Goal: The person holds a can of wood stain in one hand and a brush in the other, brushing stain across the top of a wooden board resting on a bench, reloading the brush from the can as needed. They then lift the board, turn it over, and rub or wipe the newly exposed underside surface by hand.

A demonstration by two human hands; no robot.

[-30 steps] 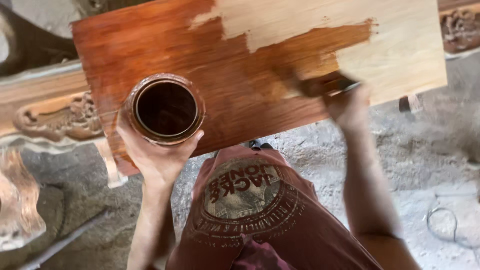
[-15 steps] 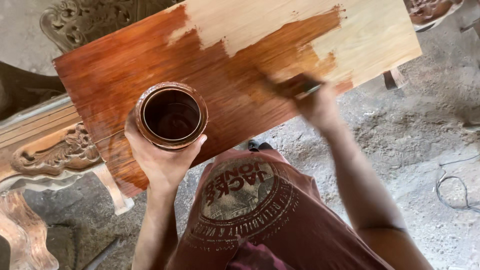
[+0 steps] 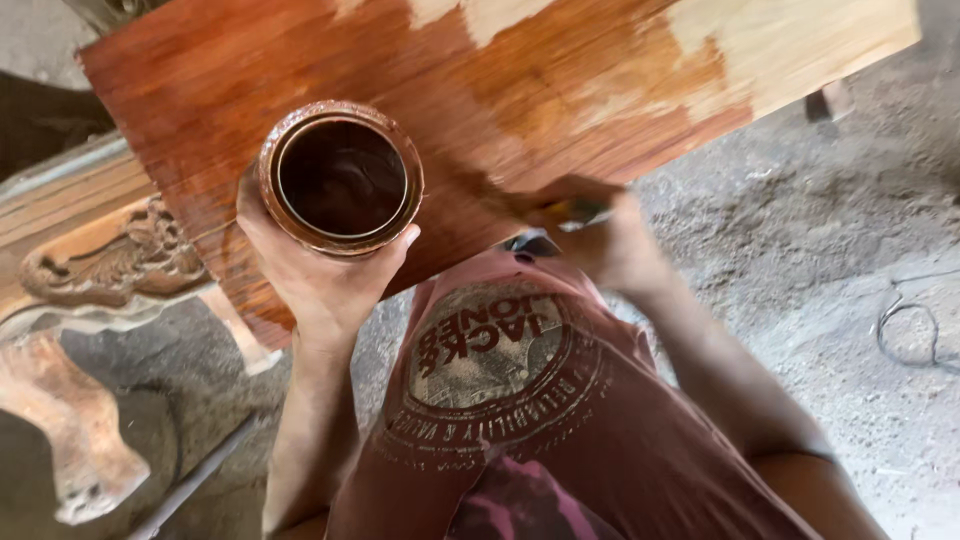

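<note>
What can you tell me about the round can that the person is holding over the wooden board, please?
The can is a round, open-topped tin, its rim and outer wall smeared reddish-brown. It is filled with a dark brown, glossy liquid. It is held roughly upright, seen from above, cupped from below in the left hand, whose fingers wrap its side. It hangs over the stained, reddish part of the wooden board; whether it touches the board cannot be told.

Soft, even daylight fills the scene, with no hard shadows. The wet stained board [image 3: 300, 90] shows a dull sheen toward 11 o'clock, and its bare wood at 1 o'clock looks nearly washed out. The right hand [image 3: 600, 235] is smeared by motion blur; the jar [image 3: 340, 178] stays fairly sharp.
</note>
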